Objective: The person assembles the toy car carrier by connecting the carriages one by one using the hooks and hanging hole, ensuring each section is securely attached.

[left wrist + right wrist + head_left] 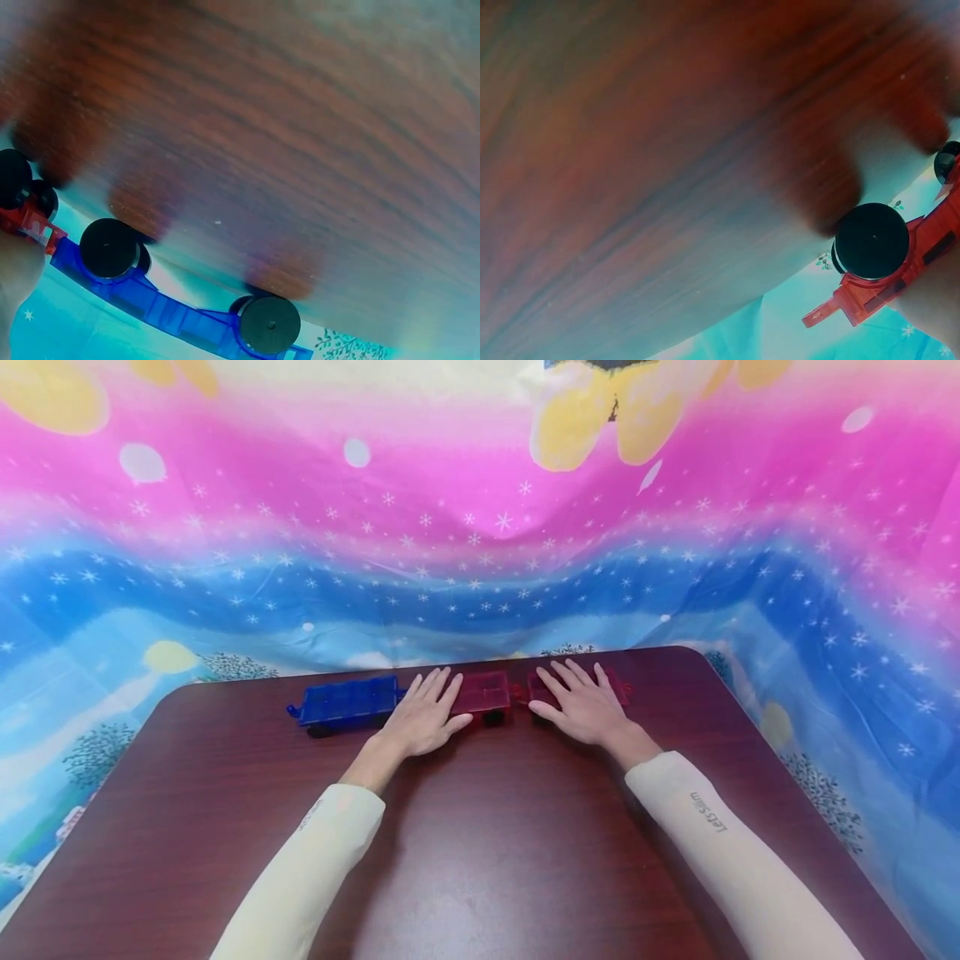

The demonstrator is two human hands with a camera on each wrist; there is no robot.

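Observation:
Three toy wagons with flat translucent tops and black wheels stand in a row across the back of the table. The blue wagon is leftmost, its side and black wheels showing in the left wrist view. My left hand rests with straight fingers on the left part of the middle red wagon, close to the blue one. On the right red wagon lies my right hand, fingers spread and straight, covering most of its top. A red hitch sits between the two red wagons.
The dark wood table has rounded back corners, and its back edge runs just behind the wagons. A pink and blue patterned cloth hangs behind and around the table.

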